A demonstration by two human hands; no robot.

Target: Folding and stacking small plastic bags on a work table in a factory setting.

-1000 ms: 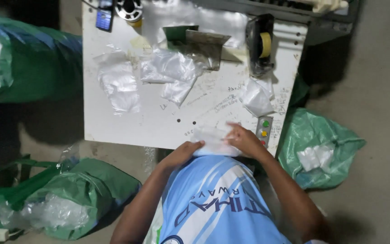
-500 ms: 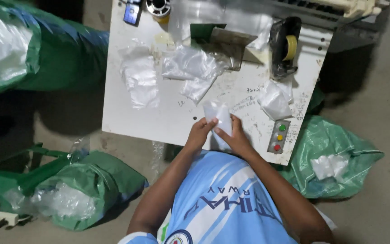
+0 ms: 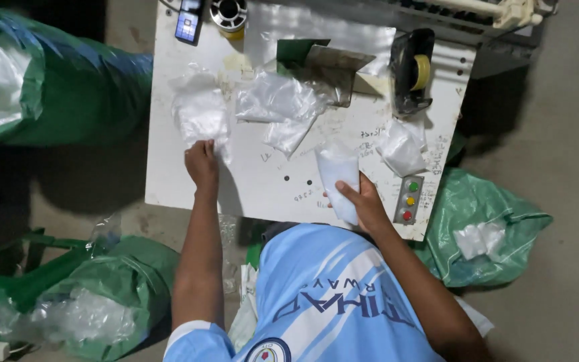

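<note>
Clear plastic is what both hands are dealing with. A flat white packet in a clear bag (image 3: pixel 340 179) is gripped by the closed fingers of the right hand (image 3: pixel 363 203), near the front edge of the desk (image 3: pixel 263 181) and just left of a small panel with three coloured buttons (image 3: pixel 407 199). The left hand (image 3: pixel 202 163) is laid on the lower edge of a crumpled clear bag (image 3: pixel 199 110) at the left of the desk, with the fingers curled onto the film; whether it is actually pinched cannot be told.

A slip looks possible: the film is slick and limp, and the packet is held by one end only, so it could slide out and drop to the floor beside the person's lap. The button panel lies close to the right wrist and could be knocked by a careless move. The loose bags (image 3: pixel 283 107) heaped mid-desk could be dragged along if the left one is pulled.

The desk is a white, scuffed, scribbled board with small holes. A tape dispenser (image 3: pixel 413 70), a phone (image 3: pixel 188 21) and a folded metal plate (image 3: pixel 333 67) are set along its far side. Green sacks (image 3: pixel 484 228) stuffed with plastic are stood around it on a dim concrete floor (image 3: pixel 564 134).
</note>
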